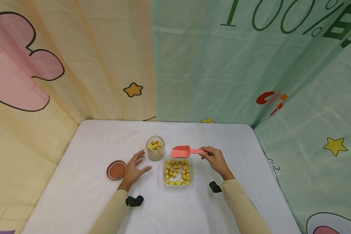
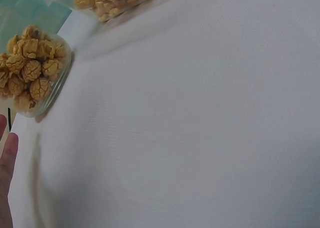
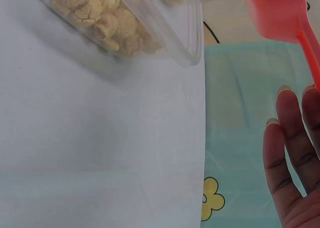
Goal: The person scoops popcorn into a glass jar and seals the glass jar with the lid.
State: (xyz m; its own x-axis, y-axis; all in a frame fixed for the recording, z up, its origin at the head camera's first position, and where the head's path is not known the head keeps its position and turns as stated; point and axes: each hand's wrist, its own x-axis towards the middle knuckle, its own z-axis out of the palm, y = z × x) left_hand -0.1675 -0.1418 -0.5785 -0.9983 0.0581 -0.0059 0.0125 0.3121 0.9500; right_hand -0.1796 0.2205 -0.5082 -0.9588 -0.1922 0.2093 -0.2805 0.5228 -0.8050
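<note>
My right hand pinches the handle of a coral-pink scoop. The scoop is held over the far edge of a clear plastic container, in which yellow popcorn lies with a bare patch in the middle. In the right wrist view the scoop shows above the spread fingers. Fingers apart and thumb out, my left hand is beside a glass jar without gripping it. More popcorn is inside the jar.
A round brown lid lies left of my left hand. Everything stands on a white-covered table, with printed curtains along its back and sides.
</note>
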